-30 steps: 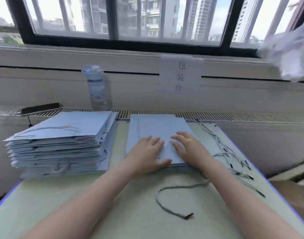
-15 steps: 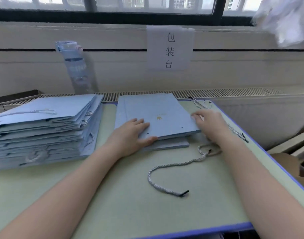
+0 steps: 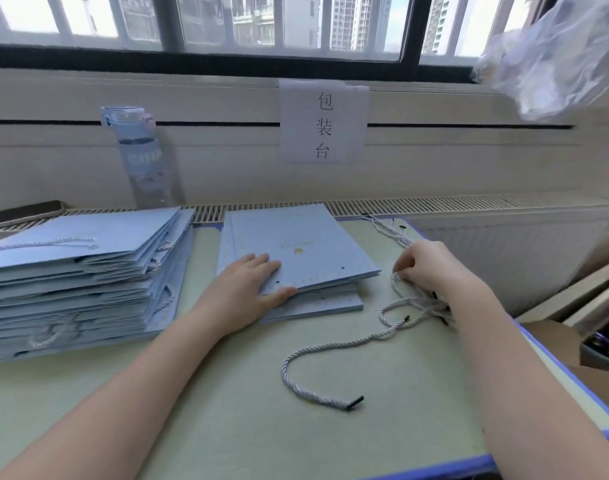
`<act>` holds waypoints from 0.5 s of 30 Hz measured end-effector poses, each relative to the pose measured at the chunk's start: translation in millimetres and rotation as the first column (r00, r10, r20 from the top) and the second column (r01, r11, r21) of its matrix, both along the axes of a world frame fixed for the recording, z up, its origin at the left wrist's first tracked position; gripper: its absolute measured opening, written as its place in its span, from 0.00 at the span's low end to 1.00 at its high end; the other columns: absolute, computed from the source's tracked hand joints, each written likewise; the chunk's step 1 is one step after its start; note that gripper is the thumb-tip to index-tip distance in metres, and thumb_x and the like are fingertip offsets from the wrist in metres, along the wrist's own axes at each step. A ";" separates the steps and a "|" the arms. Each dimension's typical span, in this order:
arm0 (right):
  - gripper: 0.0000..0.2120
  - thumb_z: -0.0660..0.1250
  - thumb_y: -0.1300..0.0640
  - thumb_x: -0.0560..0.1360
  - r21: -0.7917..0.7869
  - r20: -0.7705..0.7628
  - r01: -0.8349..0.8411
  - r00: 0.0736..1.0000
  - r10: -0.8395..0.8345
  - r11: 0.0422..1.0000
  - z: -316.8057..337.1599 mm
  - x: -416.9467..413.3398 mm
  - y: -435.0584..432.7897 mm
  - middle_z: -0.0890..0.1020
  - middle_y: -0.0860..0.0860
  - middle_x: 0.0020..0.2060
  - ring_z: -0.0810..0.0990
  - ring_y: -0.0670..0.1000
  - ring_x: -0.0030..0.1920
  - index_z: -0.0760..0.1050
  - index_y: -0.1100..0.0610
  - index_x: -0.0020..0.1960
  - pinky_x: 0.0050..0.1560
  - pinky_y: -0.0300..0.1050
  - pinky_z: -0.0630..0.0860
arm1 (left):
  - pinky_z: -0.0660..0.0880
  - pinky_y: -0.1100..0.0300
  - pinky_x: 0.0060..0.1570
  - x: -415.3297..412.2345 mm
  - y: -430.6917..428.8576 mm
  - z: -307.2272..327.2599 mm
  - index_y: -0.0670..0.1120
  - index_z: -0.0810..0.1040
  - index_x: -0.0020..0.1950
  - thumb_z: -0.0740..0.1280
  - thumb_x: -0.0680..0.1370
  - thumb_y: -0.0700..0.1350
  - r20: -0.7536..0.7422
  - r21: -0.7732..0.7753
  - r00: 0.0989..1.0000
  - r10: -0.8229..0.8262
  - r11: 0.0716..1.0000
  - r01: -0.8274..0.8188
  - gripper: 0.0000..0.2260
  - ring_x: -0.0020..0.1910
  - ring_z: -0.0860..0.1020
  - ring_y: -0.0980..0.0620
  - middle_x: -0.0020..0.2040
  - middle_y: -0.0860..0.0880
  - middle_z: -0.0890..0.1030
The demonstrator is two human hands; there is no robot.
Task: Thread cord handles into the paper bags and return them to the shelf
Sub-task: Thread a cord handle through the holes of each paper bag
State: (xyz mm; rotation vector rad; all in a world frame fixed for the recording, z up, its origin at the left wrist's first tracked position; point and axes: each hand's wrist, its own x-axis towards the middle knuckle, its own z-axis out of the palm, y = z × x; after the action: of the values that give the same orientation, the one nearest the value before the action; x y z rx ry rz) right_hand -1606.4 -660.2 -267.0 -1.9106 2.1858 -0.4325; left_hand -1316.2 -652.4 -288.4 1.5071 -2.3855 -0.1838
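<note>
A short stack of flat blue paper bags lies in the middle of the table, the top one turned slightly askew. My left hand rests on its near left corner, fingers flat on top and thumb at the edge. To the right, my right hand pinches a white twisted cord out of a loose bundle of cords. Another white cord with a black tip trails across the mat toward me. A tall pile of bags with handles threaded stands at the left.
The table has a pale green mat with a blue edge. A water bottle and a dark phone sit on the ledge behind the left pile. A paper sign hangs on the wall; crumpled clear plastic is at top right.
My right hand left the bag stack and moved right to the cord bundle, where it now pinches a cord. The top bag has shifted askew under my left hand.
</note>
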 end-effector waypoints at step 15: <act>0.03 0.72 0.63 0.71 -0.815 0.072 -0.304 0.792 0.606 0.494 -10.7 103.7 16.8 0.79 0.47 0.36 0.76 0.43 0.36 0.82 0.58 0.45 0.39 0.33 0.73 | 0.71 0.69 0.45 -25.0 10.3 0.3 0.52 0.82 0.45 0.68 0.76 0.43 -0.640 -0.115 0.751 -0.159 0.987 0.111 0.04 0.42 0.78 0.65 0.41 0.60 0.82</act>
State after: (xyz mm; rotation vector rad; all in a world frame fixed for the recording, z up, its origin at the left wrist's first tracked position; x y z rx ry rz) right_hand -1502.7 -643.4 -277.7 -2.4286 1.1809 -1.6717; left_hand -1341.2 -642.1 -288.0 1.0020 -1.8947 -0.5545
